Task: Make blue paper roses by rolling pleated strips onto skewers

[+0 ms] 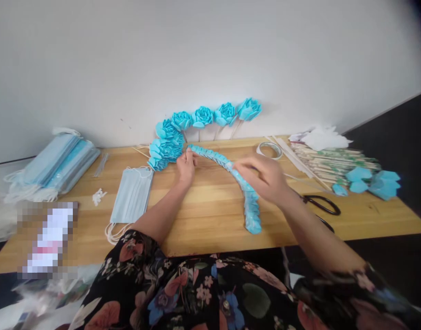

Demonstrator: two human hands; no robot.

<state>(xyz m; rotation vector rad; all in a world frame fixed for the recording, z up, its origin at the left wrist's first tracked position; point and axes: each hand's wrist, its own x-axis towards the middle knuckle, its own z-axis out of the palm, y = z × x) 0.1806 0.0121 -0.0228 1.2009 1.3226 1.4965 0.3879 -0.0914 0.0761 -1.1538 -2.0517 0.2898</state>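
A long curved row of overlapping blue petal pieces (252, 208) lies on the wooden table, bending from the middle back toward the front. My left hand (186, 166) is closed in a pinch at the far end of this row, beside the bunched blue flowers (166, 149). Whatever sits between its fingertips is too small to make out. Over the middle of the row, my right hand (263, 176) is curled with its fingers together, slightly blurred. Its fingertips meet the petals there, and the palm hides part of the row and anything held.
Blue flowers on sticks (226, 113) lean against the wall. Face masks (55, 160) are stacked left, with a single mask (133, 195) nearer and a blurred-out phone (50, 240). Rightward are a tape roll (280, 151), wooden sticks (329, 164), loose blue petals (385, 184) and black-handled scissors (323, 205).
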